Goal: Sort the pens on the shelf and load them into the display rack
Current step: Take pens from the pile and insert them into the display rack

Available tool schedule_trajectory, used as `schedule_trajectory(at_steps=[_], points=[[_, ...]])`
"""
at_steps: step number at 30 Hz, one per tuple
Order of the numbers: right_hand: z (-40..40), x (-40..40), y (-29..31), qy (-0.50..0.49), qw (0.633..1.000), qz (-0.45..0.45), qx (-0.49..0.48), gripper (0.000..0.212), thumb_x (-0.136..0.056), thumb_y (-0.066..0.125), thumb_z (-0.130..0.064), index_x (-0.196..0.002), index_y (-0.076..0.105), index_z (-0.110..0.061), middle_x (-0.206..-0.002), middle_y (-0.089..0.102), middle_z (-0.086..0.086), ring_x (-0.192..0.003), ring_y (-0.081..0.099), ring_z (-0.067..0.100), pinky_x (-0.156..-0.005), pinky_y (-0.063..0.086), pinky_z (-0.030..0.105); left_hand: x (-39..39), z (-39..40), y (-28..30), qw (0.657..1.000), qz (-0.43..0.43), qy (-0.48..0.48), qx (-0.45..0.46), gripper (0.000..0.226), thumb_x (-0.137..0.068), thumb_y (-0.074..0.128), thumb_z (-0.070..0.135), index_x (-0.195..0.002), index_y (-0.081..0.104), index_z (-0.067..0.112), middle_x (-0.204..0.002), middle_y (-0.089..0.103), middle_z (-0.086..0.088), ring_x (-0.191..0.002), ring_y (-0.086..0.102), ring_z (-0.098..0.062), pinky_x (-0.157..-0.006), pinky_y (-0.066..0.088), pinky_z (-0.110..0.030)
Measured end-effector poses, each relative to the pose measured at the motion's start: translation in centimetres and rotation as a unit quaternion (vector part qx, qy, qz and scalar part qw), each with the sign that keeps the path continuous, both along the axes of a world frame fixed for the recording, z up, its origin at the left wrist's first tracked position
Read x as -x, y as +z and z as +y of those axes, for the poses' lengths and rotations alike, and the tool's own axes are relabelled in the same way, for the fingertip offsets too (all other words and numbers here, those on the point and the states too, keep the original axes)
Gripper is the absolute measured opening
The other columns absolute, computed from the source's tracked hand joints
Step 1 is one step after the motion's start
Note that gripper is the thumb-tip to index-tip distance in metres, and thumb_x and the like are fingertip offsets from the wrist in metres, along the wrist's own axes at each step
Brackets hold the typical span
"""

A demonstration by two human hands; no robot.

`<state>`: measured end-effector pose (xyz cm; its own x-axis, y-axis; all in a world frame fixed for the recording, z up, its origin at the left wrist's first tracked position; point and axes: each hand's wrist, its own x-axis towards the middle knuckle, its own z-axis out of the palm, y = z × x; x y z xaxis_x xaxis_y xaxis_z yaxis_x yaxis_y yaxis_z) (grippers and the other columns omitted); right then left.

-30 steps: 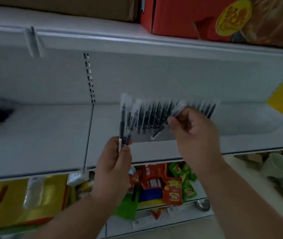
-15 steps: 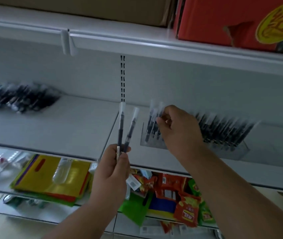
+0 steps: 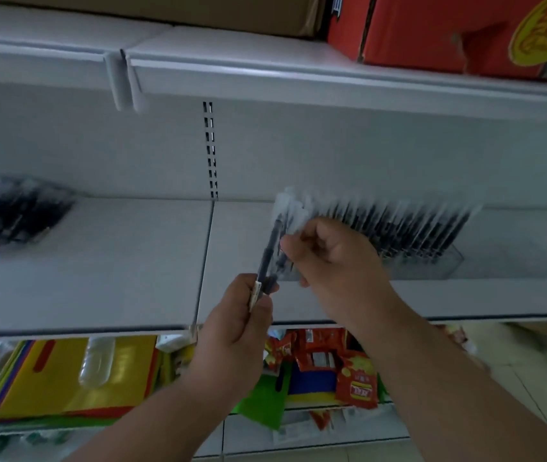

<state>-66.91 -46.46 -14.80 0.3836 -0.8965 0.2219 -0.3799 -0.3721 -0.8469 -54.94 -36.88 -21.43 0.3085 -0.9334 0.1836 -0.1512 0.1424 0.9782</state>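
Pinching one pen (image 3: 270, 250) upright, left hand (image 3: 235, 325) just below display rack's (image 3: 425, 261) left end; right hand (image 3: 332, 258), nearer rack, fingers curled at pen's upper shaft.

We saw a red box (image 3: 448, 31) beside a brown carton (image 3: 198, 10) overhead. Below lay yellow folders (image 3: 65, 378) and red snack packets (image 3: 355, 385).
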Motion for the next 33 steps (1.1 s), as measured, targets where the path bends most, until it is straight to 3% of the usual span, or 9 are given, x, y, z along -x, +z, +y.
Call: schedule_trajectory(at_steps=[4,8,11,14,18,22,26,33], points=[[0.7,0.6,0.8,-0.025,0.998,-0.057,-0.016,0.023,-0.095,0.061,-0.023,-0.078,0.061,-0.008,-0.061,0.06,0.009,-0.052,0.056,0.011,-0.055,0.05,0.029,-0.3,-0.2,0.3,0.997,-0.049,-0.059,-0.001,0.014,-0.093,0.04,0.036,-0.099,0.053,0.038,-0.064,0.047,0.005,-0.057,0.042,-0.015,-0.054,0.04,-0.045],[-0.6,2.2,2.2,-0.13,0.986,-0.102,0.024,0.024,-0.097,0.059,-0.027,-0.077,0.061,-0.013,-0.058,0.061,0.006,-0.056,0.06,0.021,-0.061,0.052,0.04,-1.5,-0.1,-0.3,1.0,0.011,-0.011,-0.01,0.018,-0.1,0.04,0.029,-0.098,0.057,0.035,-0.06,0.042,0.006,-0.056,0.038,-0.017,-0.055,0.034,-0.041],[-2.1,2.8,2.3,-0.208,0.97,-0.053,0.112,0.023,-0.095,0.061,-0.031,-0.08,0.062,-0.014,-0.065,0.063,0.005,-0.063,0.063,0.023,-0.063,0.052,0.037,-2.3,0.4,-0.7,0.999,0.022,0.015,-0.028,0.029,-0.102,0.04,0.015,-0.096,0.057,0.037,-0.059,0.039,0.003,-0.055,0.036,-0.019,-0.055,0.035,-0.038],[-2.1,2.1,1.7,-0.204,0.966,0.006,0.158,0.018,-0.094,0.062,-0.031,-0.082,0.062,-0.018,-0.068,0.063,0.0,-0.064,0.06,0.015,-0.061,0.047,0.025,-2.9,0.8,-0.6,0.999,0.011,0.019,-0.024,0.028,-0.102,0.04,0.015,-0.097,0.056,0.037,-0.06,0.04,0.002,-0.056,0.038,-0.019,-0.055,0.037,-0.039],[-2.2,0.9,0.5,-0.191,0.952,0.121,0.206,0.021,-0.096,0.059,-0.032,-0.084,0.06,-0.016,-0.067,0.058,-0.005,-0.061,0.055,0.013,-0.056,0.046,0.029,-3.7,1.3,-0.5,0.999,0.009,0.025,-0.02,0.03,-0.101,0.041,0.014,-0.095,0.057,0.038,-0.061,0.041,0.001,-0.056,0.039,-0.02,-0.055,0.038,-0.038],[-2.2,0.2,-0.5,-0.175,0.943,0.197,0.202,0.023,-0.098,0.057,-0.032,-0.086,0.059,-0.013,-0.071,0.058,-0.005,-0.065,0.056,0.016,-0.057,0.04,0.028,-4.2,1.9,-0.6,0.999,0.003,0.034,-0.024,0.029,-0.102,0.042,0.015,-0.094,0.057,0.039,-0.061,0.041,-0.002,-0.056,0.039,-0.019,-0.055,0.04,-0.04],[-2.4,-0.5,-0.3,-0.203,0.94,0.195,0.191,0.024,-0.097,0.056,-0.035,-0.086,0.058,-0.014,-0.071,0.061,0.0,-0.065,0.058,0.019,-0.059,0.047,0.03,-4.6,2.1,-0.8,0.999,-0.001,0.035,-0.026,0.027,-0.102,0.042,0.016,-0.096,0.057,0.038,-0.061,0.041,-0.001,-0.056,0.04,-0.019,-0.055,0.042,-0.044],[-2.8,-0.5,-1.4,-0.208,0.94,0.232,0.137,0.028,-0.097,0.057,-0.035,-0.076,0.048,-0.019,-0.066,0.055,-0.004,-0.063,0.055,0.015,-0.053,0.035,0.025,-4.6,1.8,-1.0,0.999,0.001,0.03,-0.016,0.025,-0.101,0.043,0.018,-0.097,0.057,0.038,-0.061,0.042,0.001,-0.058,0.041,-0.02,-0.056,0.04,-0.04]])
